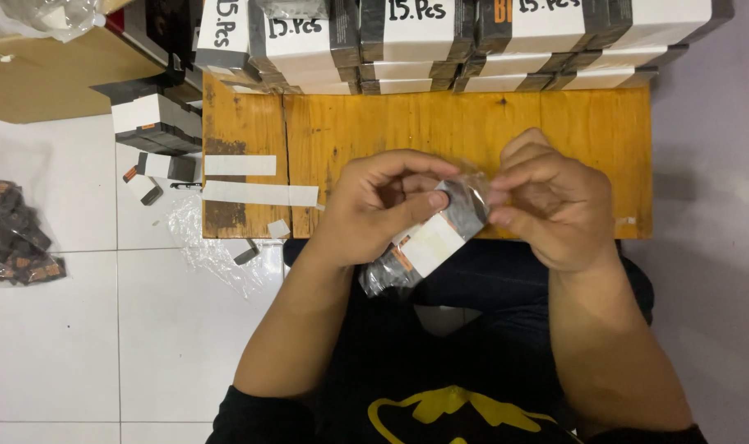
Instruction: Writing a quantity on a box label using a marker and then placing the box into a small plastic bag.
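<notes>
A small grey-and-white box [430,238] in a clear plastic sleeve [391,271] is held above the lap, just in front of the near edge of the wooden counter [473,123]. The left hand [374,205] is clamped around the box from the side, thumb pressed on its top face, fingers curled behind. The right hand [555,201] is closed in a pinch on the crinkled film at the upper end of the box, fingertips drawn together on the plastic.

The step appears to be working the film at the open end of the sleeve. It is judged best done with the box kept steady by the left hand while only the thin film is pulled by the right, so that the corners are not crushed and the sleeve is not torn. The loose tail of the sleeve hanging below the box should be kept from bunching.

The box is rectangular, matt card, with a pale label and a small orange mark. The sleeve is glossy and wrinkled. The counter is of varnished yellow plank, worn dark at its left side, with 2 white paper strips [259,194] laid there. Stacked white-and-grey boxes [440,41] are ranged along its far edge. On the white tiled floor [62,345] lie loose plastic film [210,247], more small boxes [157,123] and a bag of dark pieces [13,238]
</notes>
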